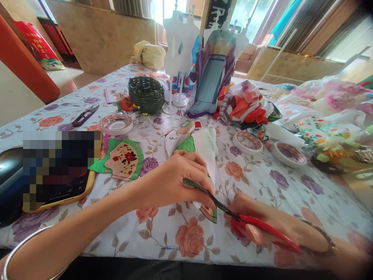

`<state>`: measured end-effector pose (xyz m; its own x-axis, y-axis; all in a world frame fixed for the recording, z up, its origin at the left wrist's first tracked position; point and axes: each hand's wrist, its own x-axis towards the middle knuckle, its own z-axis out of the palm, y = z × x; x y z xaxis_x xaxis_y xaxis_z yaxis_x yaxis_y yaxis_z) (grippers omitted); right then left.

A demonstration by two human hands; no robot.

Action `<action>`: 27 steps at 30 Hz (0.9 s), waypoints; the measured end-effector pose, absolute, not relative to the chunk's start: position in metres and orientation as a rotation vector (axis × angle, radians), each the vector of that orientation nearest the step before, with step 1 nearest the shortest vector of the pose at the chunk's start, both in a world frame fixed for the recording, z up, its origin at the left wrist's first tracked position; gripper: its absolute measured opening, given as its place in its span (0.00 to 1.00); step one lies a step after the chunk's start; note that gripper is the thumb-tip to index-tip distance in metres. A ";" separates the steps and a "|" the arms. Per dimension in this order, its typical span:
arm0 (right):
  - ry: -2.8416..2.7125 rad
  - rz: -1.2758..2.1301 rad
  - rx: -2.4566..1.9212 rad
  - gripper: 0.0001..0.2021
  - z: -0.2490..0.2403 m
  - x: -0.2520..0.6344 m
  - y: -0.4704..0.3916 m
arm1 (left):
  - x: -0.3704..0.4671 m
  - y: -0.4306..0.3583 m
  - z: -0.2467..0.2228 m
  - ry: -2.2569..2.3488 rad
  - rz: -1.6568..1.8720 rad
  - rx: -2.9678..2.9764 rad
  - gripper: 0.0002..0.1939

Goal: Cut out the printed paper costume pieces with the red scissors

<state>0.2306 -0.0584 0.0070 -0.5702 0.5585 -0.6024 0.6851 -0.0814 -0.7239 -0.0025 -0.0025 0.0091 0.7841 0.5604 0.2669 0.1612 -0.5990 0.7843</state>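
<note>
My left hand (183,179) is closed on a piece of printed fabric (207,142), white with green and watermelon-like patches, pinching it near the blades of the scissors. In my right hand (262,221) are red-handled scissors (269,229), their dark blades pointing up and left to the fabric by my left fingertips. Whether the blades are parted there is hard to make out. A small printed corner of the fabric hangs below my left fingers. Left of my left hand lies a cut green fan-shaped fabric piece (125,158) with a floral print.
On the flowered tablecloth (189,237) stand a phone (61,167), dark snips (85,115), a woven basket (146,94) and several tape rolls (247,142). Small white mannequins (174,42), one in a blue-purple dress (208,77), stand behind. Bundled fabric (247,103) and plastic-wrapped flowers (335,95) lie right.
</note>
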 end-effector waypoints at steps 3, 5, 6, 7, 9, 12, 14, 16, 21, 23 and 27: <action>2.020 -1.775 1.408 0.31 0.007 0.231 -0.058 | -0.003 -0.003 0.008 0.529 0.644 2.174 0.03; 2.012 -1.810 1.373 0.31 0.008 0.231 -0.058 | -0.004 -0.003 0.007 0.521 0.645 2.174 0.03; 2.009 -1.824 1.352 0.31 0.008 0.231 -0.057 | -0.004 -0.003 0.006 0.520 0.643 2.172 0.03; 2.007 -1.836 1.335 0.31 0.008 0.231 -0.057 | -0.004 -0.002 0.005 0.520 0.641 2.170 0.03; 1.995 -1.860 1.315 0.32 0.008 0.231 -0.056 | -0.005 -0.002 0.005 0.518 0.638 2.167 0.03; 1.984 -1.850 1.292 0.33 0.007 0.231 -0.056 | -0.004 -0.002 0.005 0.503 0.649 2.169 0.03; 1.995 -1.819 1.280 0.32 0.008 0.232 -0.055 | -0.004 -0.003 0.006 0.501 0.649 2.169 0.03; 1.994 -1.806 1.282 0.31 0.008 0.233 -0.054 | -0.003 -0.003 0.006 0.506 0.650 2.169 0.03; 2.078 -1.762 1.322 0.28 0.011 0.230 -0.053 | -0.002 -0.004 0.006 0.498 0.633 2.164 0.03; 2.093 -1.759 1.283 0.27 0.013 0.229 -0.054 | -0.002 -0.004 0.004 0.484 0.635 2.161 0.03; 2.044 -1.780 1.230 0.28 0.016 0.226 -0.055 | -0.002 -0.004 0.002 0.470 0.653 2.163 0.03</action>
<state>0.2259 -0.0546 0.0159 -0.6471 0.4654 -0.6039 0.6623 -0.0495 -0.7476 -0.0019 -0.0040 0.0015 0.7966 0.5288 0.2928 0.1097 -0.6029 0.7903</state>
